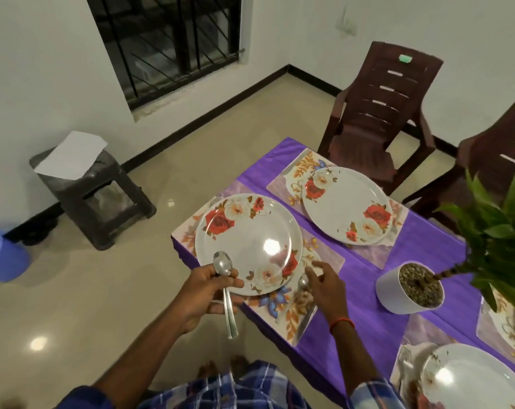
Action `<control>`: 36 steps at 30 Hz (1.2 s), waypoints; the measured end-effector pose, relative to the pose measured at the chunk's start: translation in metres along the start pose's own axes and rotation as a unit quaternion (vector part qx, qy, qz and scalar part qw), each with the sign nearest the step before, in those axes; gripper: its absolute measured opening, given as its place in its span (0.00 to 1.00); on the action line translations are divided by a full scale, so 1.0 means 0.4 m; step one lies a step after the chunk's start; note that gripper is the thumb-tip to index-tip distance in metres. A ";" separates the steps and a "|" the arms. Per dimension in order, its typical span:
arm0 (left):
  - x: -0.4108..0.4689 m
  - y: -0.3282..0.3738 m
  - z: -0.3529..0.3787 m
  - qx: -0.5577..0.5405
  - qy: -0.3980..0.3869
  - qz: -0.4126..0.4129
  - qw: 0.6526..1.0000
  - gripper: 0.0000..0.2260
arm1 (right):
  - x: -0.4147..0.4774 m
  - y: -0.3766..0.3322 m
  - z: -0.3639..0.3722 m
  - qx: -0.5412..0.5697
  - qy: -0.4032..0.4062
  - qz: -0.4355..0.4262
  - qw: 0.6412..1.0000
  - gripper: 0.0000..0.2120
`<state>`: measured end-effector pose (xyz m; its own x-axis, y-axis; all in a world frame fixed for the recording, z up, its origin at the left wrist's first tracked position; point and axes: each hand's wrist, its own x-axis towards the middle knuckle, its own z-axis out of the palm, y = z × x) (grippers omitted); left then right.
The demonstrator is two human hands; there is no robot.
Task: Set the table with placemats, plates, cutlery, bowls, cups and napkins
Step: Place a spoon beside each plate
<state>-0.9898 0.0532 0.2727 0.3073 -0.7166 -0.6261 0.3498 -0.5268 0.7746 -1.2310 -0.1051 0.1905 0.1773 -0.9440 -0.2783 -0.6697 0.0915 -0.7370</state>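
Observation:
A white plate with red roses (248, 242) sits on a floral placemat (282, 308) at the near corner of the purple table (368, 308). My left hand (204, 293) grips spoons (225, 287), bowls up, just off the table's edge beside that plate. My right hand (324, 283) touches a spoon (305, 302) lying on the placemat right of the plate; its fingers look relaxed over the spoon's bowl. A second rose plate (346, 205) rests on another placemat (279, 185) farther back. A third plate (471, 376) shows at the bottom right.
A white pot with a green plant (409, 287) stands mid-table. Two brown plastic chairs (380, 113) stand at the far side. On the floor at left are a dark stool with paper on it (94, 187) and a blue bucket (2, 255).

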 end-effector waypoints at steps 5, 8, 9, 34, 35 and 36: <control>0.021 0.044 0.004 0.031 -0.016 0.005 0.999 0.09 | -0.033 -0.064 0.032 0.074 -0.028 -0.066 0.995 0.04; 0.032 0.055 -0.002 0.031 -0.004 0.015 0.999 0.09 | -0.031 -0.152 0.057 0.142 -0.060 -0.102 0.983 0.04; 0.034 0.056 -0.002 0.030 0.001 0.018 0.999 0.09 | -0.028 -0.186 0.066 0.158 -0.071 -0.105 0.979 0.04; 0.155 0.230 -0.543 -0.023 0.108 0.098 0.989 0.07 | 0.047 -0.799 0.563 0.236 -0.279 -0.078 0.928 0.09; 0.160 0.243 -0.585 -0.025 0.107 0.101 0.989 0.07 | 0.049 -0.833 0.594 0.232 -0.285 -0.081 0.926 0.10; 0.165 0.252 -0.621 -0.028 0.106 0.103 0.989 0.07 | 0.050 -0.863 0.622 0.230 -0.289 -0.082 0.926 0.10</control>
<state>-0.7143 0.0664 0.2875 0.5542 -0.6906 -0.4647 0.3077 -0.3488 0.8853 -0.8170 -0.0767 0.2860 0.6942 -0.6428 -0.3239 -0.2447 0.2125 -0.9460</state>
